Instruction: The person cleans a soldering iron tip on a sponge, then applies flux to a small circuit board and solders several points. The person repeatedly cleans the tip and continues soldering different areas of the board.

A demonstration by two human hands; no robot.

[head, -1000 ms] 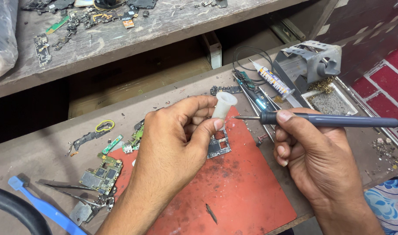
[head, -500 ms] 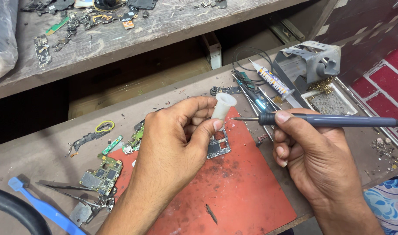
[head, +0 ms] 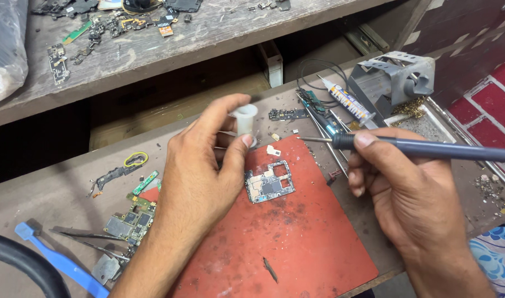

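Observation:
My left hand (head: pixel 205 165) holds a small white plastic container (head: pixel 244 120) between thumb and fingers, lifted above the far edge of a red work mat (head: pixel 296 237). My right hand (head: pixel 398 187) grips a blue-handled soldering iron (head: pixel 429 148), its metal tip pointing left toward the container. A small phone circuit board (head: pixel 269 182) lies on the mat below and between the hands. A tiny white chip (head: pixel 273 149) sits on the mat just beyond the board.
A grey metal iron stand (head: pixel 393 83) and a white tube (head: pixel 349 103) stand at the back right. More circuit boards (head: pixel 128 221), tweezers (head: pixel 89 237) and a blue pry tool (head: pixel 59 259) lie at left. A wooden shelf (head: pixel 208 27) with phone parts runs behind.
My left hand has lifted away from the circuit board, uncovering it. The soldering iron has stayed nearly still.

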